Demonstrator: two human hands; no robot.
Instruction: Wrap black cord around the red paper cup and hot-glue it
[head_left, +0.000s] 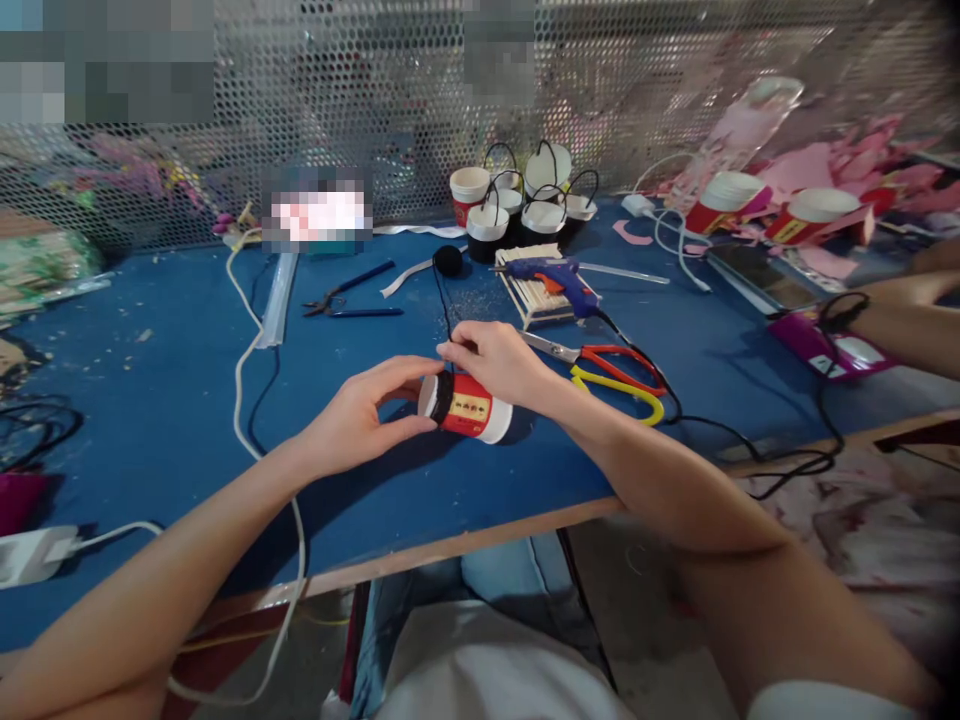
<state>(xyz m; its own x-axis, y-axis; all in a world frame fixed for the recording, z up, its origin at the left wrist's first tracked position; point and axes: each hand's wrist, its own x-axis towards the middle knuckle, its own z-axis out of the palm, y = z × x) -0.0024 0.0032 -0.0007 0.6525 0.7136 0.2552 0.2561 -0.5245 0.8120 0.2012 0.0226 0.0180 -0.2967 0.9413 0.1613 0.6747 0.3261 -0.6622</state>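
Observation:
A small red and white paper cup (469,408) lies on its side above the blue table (165,400), with a black band around its end. My left hand (360,415) grips that banded end between thumb and fingers. My right hand (495,360) rests on top of the cup and pinches a thin black cord (442,300) that runs up to a black spool (448,260).
Red and yellow scissors (615,370) lie just right of my hands. A blue glue gun (559,278) rests on a stack of sticks. Finished cups with black handles (525,205) stand at the back. Pliers (345,300) lie left of centre. Another person's arm (907,330) is at far right.

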